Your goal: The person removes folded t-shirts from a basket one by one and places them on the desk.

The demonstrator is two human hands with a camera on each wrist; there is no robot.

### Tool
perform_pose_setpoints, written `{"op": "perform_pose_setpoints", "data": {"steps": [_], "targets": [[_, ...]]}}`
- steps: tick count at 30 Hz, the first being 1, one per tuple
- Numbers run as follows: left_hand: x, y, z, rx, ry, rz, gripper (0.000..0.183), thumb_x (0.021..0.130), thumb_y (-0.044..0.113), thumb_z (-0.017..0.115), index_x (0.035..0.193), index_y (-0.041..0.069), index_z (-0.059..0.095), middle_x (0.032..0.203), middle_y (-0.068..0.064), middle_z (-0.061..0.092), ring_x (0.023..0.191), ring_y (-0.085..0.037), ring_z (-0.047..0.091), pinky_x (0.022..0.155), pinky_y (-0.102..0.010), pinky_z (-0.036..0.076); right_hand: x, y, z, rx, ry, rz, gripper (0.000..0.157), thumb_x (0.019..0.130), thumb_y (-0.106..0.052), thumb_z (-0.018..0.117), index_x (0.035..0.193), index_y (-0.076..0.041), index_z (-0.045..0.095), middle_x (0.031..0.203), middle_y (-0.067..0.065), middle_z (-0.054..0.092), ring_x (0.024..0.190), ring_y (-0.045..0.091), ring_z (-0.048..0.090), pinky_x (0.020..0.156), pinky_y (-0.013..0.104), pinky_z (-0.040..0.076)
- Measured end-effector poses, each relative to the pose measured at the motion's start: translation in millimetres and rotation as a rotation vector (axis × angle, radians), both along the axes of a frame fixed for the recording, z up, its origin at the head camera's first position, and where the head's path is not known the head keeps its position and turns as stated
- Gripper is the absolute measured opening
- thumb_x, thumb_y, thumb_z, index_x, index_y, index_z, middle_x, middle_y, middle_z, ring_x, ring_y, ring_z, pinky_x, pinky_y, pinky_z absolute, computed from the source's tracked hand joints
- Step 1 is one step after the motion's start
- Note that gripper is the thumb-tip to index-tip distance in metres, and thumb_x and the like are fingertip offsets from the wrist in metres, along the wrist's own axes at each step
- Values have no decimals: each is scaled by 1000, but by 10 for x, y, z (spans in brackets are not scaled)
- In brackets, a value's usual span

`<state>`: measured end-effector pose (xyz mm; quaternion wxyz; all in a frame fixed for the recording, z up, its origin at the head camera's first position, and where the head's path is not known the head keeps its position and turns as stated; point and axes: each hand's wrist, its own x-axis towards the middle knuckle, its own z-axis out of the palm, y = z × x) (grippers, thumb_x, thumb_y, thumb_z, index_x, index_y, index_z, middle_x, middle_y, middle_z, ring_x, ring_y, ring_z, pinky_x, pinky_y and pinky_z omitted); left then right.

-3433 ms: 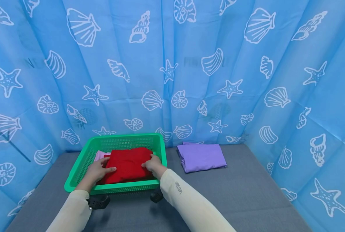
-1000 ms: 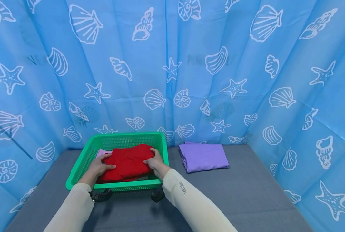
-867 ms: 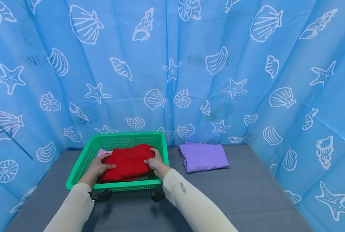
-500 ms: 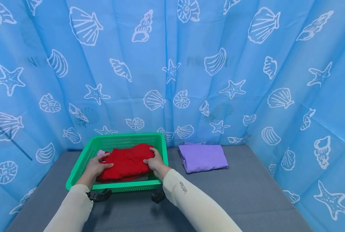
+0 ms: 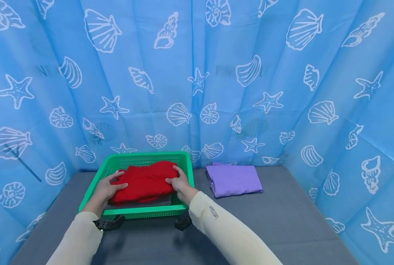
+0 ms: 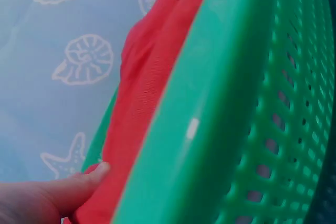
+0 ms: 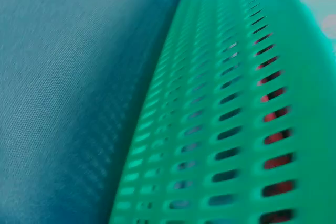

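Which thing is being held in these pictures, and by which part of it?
The folded red cloth, by two opposite sides: the left grip at its left edge, the right grip at its right.

Left hand (image 5: 104, 190), right hand (image 5: 182, 182) gripping, thumbs (image 5: 121, 186) inward; hidden fingers probably curled.

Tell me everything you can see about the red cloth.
The red cloth is plain, soft-looking fabric, folded into a thick, rumpled bundle with shallow creases. It is in the green basket, above something grey; whether it rests on that or is lifted clear, I can't tell. The left hand grips one end, the right hand the other.
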<state>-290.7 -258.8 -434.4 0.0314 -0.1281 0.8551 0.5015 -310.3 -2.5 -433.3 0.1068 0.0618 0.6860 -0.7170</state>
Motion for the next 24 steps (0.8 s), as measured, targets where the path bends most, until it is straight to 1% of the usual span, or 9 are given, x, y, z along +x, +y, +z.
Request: {"op": "perform_pose_setpoints", "data": {"steps": [3,5,8,11,14,17,21,24], "targets": [[39,3,37,60,-3,12,74,92,20,70,155,13,31,160,-23,19,139,-49,24,99,-51,49,2,30,50,-49,-6,11,67,91,2,63,151,-15,40,151,18,38,128,40,47,93,43,54],[69,15,71,105,-1,17,74,92,21,69,155,16,30,156,-26,22,133,-48,31,92,-46,54,9,63,95,-90,-12,26,68,91,3,62,152,-16,38,153,18,37,130,40,46,93,44,54],[113,42,119,152,14,18,73,93,21,68,156,19,30,154,-25,25,126,-44,41,82,-40,59,29,123,163,-145,-33,58,68,93,4,59,153,-18,36,155,17,33,129,39,48,91,43,55],[143,77,143,161,34,17,70,94,21,67,155,21,33,153,-23,28,118,-40,50,76,-35,60,47,190,214,-177,-53,88,67,95,4,56,155,-19,34,158,18,29,127,38,51,91,41,56],[167,105,158,146,41,14,66,95,21,65,154,23,35,154,-22,29,115,-36,53,74,-32,59,61,249,262,-199,-66,105,67,96,3,55,155,-21,33,159,18,26,127,36,52,91,39,55],[187,128,177,120,21,12,67,94,25,68,153,23,36,158,-23,24,118,-38,49,73,-30,58,75,305,301,-199,-63,110,68,96,3,56,154,-21,34,159,17,25,128,35,52,89,36,56],[216,161,212,97,-1,12,70,92,27,70,153,23,36,163,-19,15,131,-43,35,73,-28,57,88,380,325,-200,-46,127,68,96,3,57,155,-21,34,159,16,24,128,35,50,87,33,57],[244,190,232,102,10,7,71,92,27,70,153,23,35,165,-15,11,139,-45,24,74,-27,56,102,444,329,-217,-37,143,68,96,3,56,155,-21,32,160,16,23,129,36,50,89,34,56]]}}
